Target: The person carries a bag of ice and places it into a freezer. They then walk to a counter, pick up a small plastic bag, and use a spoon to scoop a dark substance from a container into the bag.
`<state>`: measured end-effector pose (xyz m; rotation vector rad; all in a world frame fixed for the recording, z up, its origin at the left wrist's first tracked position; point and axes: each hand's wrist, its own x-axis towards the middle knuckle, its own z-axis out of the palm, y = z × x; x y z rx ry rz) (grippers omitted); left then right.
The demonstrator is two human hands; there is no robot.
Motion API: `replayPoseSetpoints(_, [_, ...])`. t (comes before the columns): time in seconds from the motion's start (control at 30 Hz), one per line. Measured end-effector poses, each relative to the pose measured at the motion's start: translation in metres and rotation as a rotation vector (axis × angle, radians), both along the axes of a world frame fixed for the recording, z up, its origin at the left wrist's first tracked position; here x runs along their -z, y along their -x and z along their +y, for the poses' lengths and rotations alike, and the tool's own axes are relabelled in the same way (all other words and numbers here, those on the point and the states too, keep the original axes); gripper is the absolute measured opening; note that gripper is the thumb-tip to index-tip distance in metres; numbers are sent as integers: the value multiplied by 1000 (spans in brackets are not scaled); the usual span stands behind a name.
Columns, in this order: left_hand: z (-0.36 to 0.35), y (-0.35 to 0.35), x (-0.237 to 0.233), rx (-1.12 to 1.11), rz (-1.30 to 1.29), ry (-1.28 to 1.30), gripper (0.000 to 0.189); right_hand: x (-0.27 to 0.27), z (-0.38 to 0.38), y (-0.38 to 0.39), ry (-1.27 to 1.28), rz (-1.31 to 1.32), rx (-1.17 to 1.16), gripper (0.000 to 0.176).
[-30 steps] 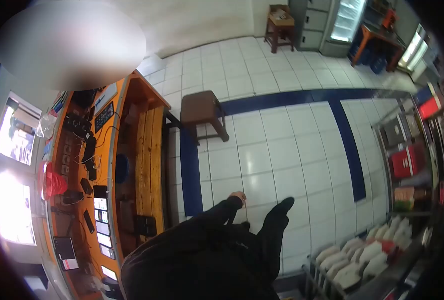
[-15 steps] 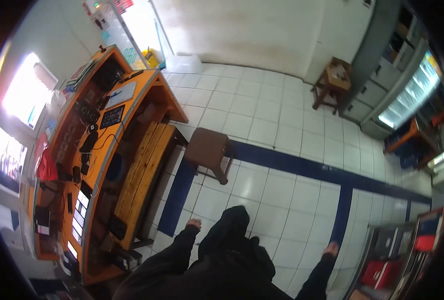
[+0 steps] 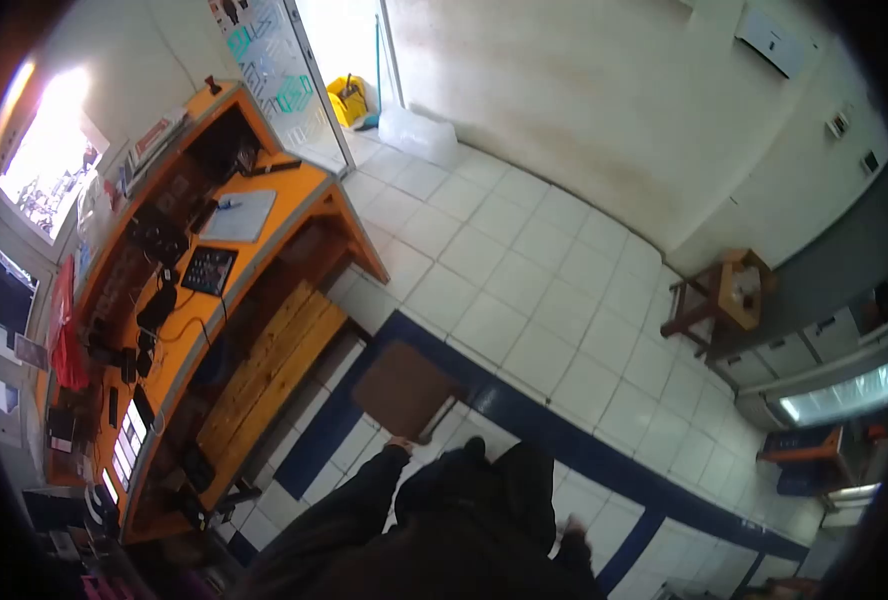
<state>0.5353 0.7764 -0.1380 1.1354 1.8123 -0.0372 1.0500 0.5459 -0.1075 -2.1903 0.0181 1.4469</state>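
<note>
My left hand [image 3: 400,443] hangs low in front of me, right at the near edge of a brown stool [image 3: 404,390] in this view. Its fingers look loosely extended, and nothing shows in them. To the right of my legs is my right hand [image 3: 572,527], smeared by motion and partly dark, over the white floor tiles. Both arms are in black sleeves. The stool stands on the blue tile strip, by the end of a wooden bench [image 3: 274,375].
An orange counter [image 3: 299,185] with a calculator-like keypad [image 3: 209,270] and papers runs along the left. Ahead are a glass door [image 3: 284,80], a yellow bucket [image 3: 348,103] and a wall. A wooden stool [image 3: 709,310] and grey drawers [image 3: 794,350] stand at the right.
My view has turned left and moved forward, bringing the stool closer to my legs. My left hand now appears at its edge; my right hand has swung in nearer to my body.
</note>
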Motion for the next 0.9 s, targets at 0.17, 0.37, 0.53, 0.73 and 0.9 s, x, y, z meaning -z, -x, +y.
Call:
replayPoseSetpoints(0.17, [237,-113,-116,39,-43,-260,31,-31,105,30,184,149,187,39])
replayPoseSetpoints(0.37, [368,-119,-51,-156,-65,-317,27,-17,353,-60,138,142,300,43])
replayPoseSetpoints(0.53, [382,-76,-68,-276,207,13,27,10,668,-193,10,155,199,38])
replayPoseSetpoints(0.73, [374,-51,-18,-562,38,305,30,-43,1129,-230,-465,-426,-593,34])
replayPoseSetpoints(0.9, [506,-1,2,-462,47,351,26,-170,1284,-23,-497,-176,-272,39])
